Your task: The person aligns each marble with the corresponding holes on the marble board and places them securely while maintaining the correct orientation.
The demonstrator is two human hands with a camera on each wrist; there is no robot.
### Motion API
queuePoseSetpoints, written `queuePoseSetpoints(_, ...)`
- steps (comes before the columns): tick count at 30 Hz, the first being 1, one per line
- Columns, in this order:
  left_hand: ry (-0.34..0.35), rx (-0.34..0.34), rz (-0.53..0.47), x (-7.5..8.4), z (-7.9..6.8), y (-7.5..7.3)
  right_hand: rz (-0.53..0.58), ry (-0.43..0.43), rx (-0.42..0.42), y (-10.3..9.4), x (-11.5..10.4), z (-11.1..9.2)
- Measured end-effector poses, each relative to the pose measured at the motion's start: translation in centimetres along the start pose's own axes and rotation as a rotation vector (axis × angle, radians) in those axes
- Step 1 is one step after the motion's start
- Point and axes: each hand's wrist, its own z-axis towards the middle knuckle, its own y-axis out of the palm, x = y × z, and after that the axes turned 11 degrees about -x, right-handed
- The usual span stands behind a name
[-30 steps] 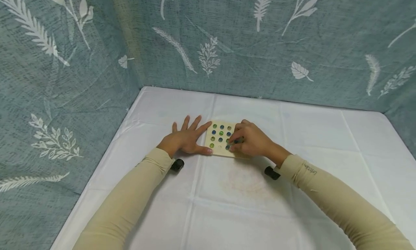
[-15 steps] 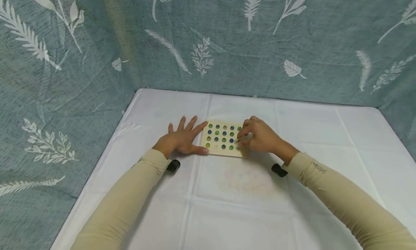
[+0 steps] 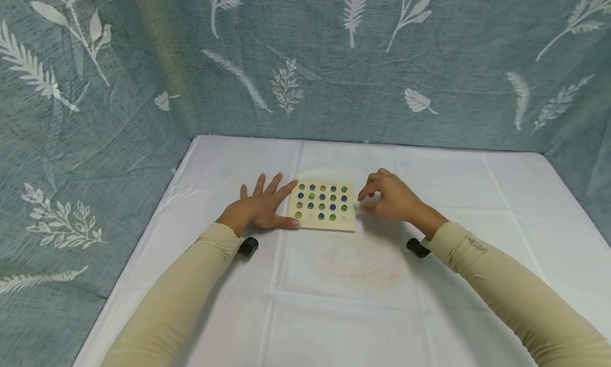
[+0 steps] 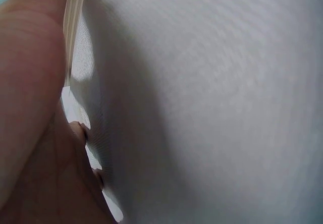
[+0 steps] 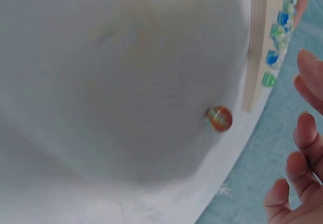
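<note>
A pale wooden board (image 3: 326,228) lies on the white table, with rows of blue and green glass marbles (image 3: 322,197) in its holes. Two holes in the front row are bare. My left hand (image 3: 260,208) is spread flat at the board's left side, thumb and index finger at its edge. My right hand (image 3: 391,197) is just off the right side, fingers loosely bent with nothing between them. A loose orange-and-green marble (image 5: 219,118) shows near the board's end in the right wrist view, apart from the fingertips. The left wrist view shows mostly palm and tablecloth.
The white-clothed table (image 3: 334,314) meets a blue-green leaf-patterned curtain (image 3: 315,64) at the back and left. Dark wrist cameras (image 3: 418,247) sit under both sleeves, close over the cloth.
My right hand has moved right from over the board to beyond its right edge, uncovering the right-hand columns and a bare front-right hole. The left hand stays at the board's left side.
</note>
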Motion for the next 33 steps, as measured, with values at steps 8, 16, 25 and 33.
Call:
queuePoseSetpoints(8,0.002,-0.003,0.019,-0.3,0.2,0.0,-0.022,0.070,-0.002,-0.6,1.0,-0.9)
queuePoseSetpoints(16,-0.005,0.002,0.031,-0.2,0.3,0.0,-0.028,0.091,0.001,-0.7,2.5,-2.0)
queuePoseSetpoints(25,-0.002,0.005,0.025,-0.1,0.4,0.0,-0.037,0.130,-0.016,-0.4,3.6,-2.6)
queuePoseSetpoints(33,-0.003,0.012,0.033,-0.3,0.6,0.1,-0.006,0.126,-0.006,0.3,3.9,-2.3)
